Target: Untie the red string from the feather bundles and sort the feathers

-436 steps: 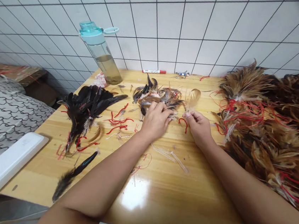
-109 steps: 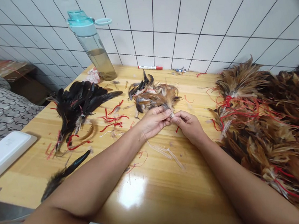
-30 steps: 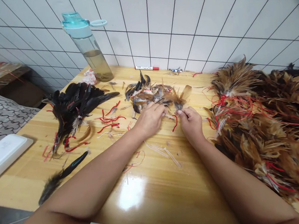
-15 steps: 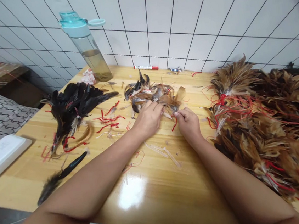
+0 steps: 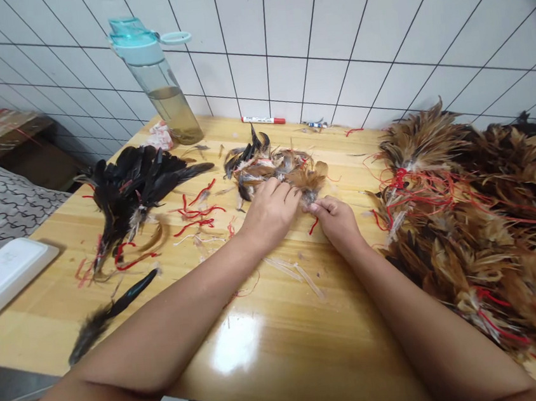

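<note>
At the middle of the wooden table (image 5: pixel 281 326), both hands meet at the near edge of a small pile of mixed feathers (image 5: pixel 264 166). My right hand (image 5: pixel 337 218) is closed, thumb and forefinger pinching the base of some brown feathers (image 5: pixel 311 180). My left hand (image 5: pixel 273 209) lies against the same feathers with its fingers bent and together; its fingertips are hidden, so what they grip cannot be made out. A short red string (image 5: pixel 313 225) sticks out below, between the hands.
Black feathers (image 5: pixel 126 190) lie at the left, near red string pieces (image 5: pixel 198 224), a bottle (image 5: pixel 169 102) and a white box (image 5: pixel 8 279). Large brown feather bundles (image 5: pixel 468 237) cover the right side. A marker (image 5: pixel 263 120) lies by the tiled wall.
My left hand has shifted slightly right, closer to my right hand. The brown feathers between them are bunched closer together, and less of the red string shows.
</note>
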{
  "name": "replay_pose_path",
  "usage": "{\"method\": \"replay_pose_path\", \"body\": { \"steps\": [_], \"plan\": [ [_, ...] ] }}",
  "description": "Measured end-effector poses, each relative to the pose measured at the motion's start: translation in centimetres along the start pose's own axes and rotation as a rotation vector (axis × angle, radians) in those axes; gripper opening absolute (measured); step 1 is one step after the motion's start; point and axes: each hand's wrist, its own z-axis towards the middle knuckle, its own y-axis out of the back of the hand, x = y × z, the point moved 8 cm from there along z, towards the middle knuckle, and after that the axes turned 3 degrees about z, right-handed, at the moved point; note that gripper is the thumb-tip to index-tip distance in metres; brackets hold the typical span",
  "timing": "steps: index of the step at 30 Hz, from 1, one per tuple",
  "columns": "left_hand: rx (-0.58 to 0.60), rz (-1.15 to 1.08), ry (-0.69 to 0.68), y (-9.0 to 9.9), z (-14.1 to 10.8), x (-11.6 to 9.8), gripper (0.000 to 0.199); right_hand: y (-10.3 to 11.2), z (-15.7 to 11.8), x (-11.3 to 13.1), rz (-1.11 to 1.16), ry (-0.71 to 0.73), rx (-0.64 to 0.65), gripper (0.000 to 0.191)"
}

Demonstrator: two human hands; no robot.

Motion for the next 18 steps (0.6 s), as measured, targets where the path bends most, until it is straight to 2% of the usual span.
{"method": "replay_pose_path", "body": {
  "steps": [7,10,15,18],
  "plan": [
    [-0.055,-0.019,0.002,0.5,-0.1,-0.2,0.028,-0.7,0.0,0.3,0.045,-0.027,0.1,0.018],
    [-0.084,-0.063,0.017,0.8,-0.1,0.0,0.025,-1.0,0.0,0.4,0.148,0.001,0.125,0.017],
    [-0.221,-0.161,0.16,2.3,-0.3,1.4,0.022,-0.4,0.2,0.3,0.52,-0.09,0.049,0.025],
    [-0.183,-0.293,0.216,1.5,-0.4,2.0,0.018,0.3,0.1,0.3,0.65,-0.156,-0.019,0.03]
  ]
}}
